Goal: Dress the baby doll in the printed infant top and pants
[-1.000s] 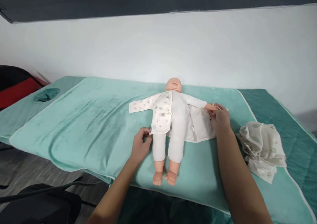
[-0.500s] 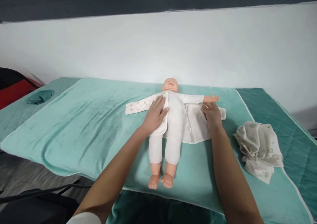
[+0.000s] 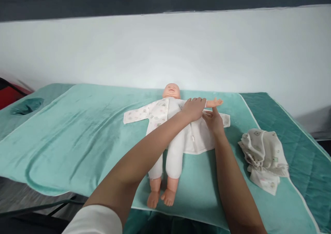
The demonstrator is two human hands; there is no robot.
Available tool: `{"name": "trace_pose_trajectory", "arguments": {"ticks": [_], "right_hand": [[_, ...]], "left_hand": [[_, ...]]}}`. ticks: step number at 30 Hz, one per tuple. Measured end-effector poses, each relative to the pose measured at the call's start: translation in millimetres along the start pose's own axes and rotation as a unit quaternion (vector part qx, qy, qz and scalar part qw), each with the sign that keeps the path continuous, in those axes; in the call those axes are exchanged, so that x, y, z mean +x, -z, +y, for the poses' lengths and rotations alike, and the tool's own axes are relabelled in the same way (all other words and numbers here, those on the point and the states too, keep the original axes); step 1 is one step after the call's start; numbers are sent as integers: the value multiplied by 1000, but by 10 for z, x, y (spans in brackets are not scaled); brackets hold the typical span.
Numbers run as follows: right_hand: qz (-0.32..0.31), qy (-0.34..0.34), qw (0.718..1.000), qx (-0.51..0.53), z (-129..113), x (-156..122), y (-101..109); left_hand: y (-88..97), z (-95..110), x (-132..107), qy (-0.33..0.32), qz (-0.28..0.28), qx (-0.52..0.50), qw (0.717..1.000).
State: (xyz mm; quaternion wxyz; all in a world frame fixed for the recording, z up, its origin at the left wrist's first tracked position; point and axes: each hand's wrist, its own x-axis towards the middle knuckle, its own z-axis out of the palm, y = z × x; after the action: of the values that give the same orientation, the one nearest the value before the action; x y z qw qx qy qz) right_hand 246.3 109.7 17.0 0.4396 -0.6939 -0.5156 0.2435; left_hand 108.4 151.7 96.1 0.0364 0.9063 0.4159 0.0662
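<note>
A baby doll (image 3: 174, 159) in a white bodysuit lies on its back, head toward the wall. Its arm on the left of the view is inside the sleeve of a white printed baby jacket (image 3: 159, 115), whose front panel covers that side of the chest. The jacket's other half spreads open under the doll, with its plain inside up. My left hand (image 3: 193, 109) reaches across the doll, its fingers curled over the arm on the right. Just below that arm, my right hand (image 3: 214, 120) pinches the upper edge of the open jacket half; its fingertips are partly hidden.
A crumpled printed baby garment (image 3: 265, 154) lies to the right on the green bed cover (image 3: 64, 134). A white wall (image 3: 155, 51) stands behind the bed. The face hole (image 3: 27, 106) shows at the left end, with a red and black object (image 3: 11, 94) beyond it.
My left hand has moved right, from the jacket's front panel to the doll's other arm. My right hand stays at the open jacket half. The view has shifted slightly.
</note>
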Motion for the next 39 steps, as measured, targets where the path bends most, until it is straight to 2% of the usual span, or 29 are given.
{"name": "trace_pose_trajectory", "arguments": {"ticks": [4,6,8,10,12,15,18,21,23,25,29,32,35,37,39], "right_hand": [[-21,-18,989,-147,-76,-49,12],[-46,-44,972,-227,-112,-77,17],[-68,-59,961,-261,-116,-94,39],[-63,-59,976,-198,-77,-90,91],[-31,-58,994,-82,-9,-64,174],[31,-79,994,62,77,-5,307],[75,-76,975,195,82,37,392],[104,-28,935,338,18,40,426],[106,-1,917,385,-52,17,429],[91,19,913,397,-142,-30,408],[18,36,922,384,-352,-207,256],[-75,30,906,416,-472,-367,97],[-188,48,882,430,-529,-487,14],[-273,60,864,419,-541,-538,19],[-352,78,842,401,-546,-578,48]], "left_hand": [[-105,-39,250,17,-52,32,998],[-100,-108,263,5,-71,37,997],[-57,-168,222,-13,-77,50,996],[7,-210,156,-21,-75,66,995],[69,-238,90,-20,-67,74,995],[123,-269,13,-26,-58,84,994],[117,-285,-39,-31,-56,113,992],[70,-265,-63,-7,-51,144,988],[24,-227,-59,17,-46,148,988],[-32,-179,-39,43,-42,140,988],[-141,-129,16,81,-10,92,992],[-148,-186,25,78,23,55,995],[-44,-319,-19,-42,22,-90,995],[65,-431,-74,-123,-2,-209,970],[167,-554,-145,-146,2,-263,954]]}}
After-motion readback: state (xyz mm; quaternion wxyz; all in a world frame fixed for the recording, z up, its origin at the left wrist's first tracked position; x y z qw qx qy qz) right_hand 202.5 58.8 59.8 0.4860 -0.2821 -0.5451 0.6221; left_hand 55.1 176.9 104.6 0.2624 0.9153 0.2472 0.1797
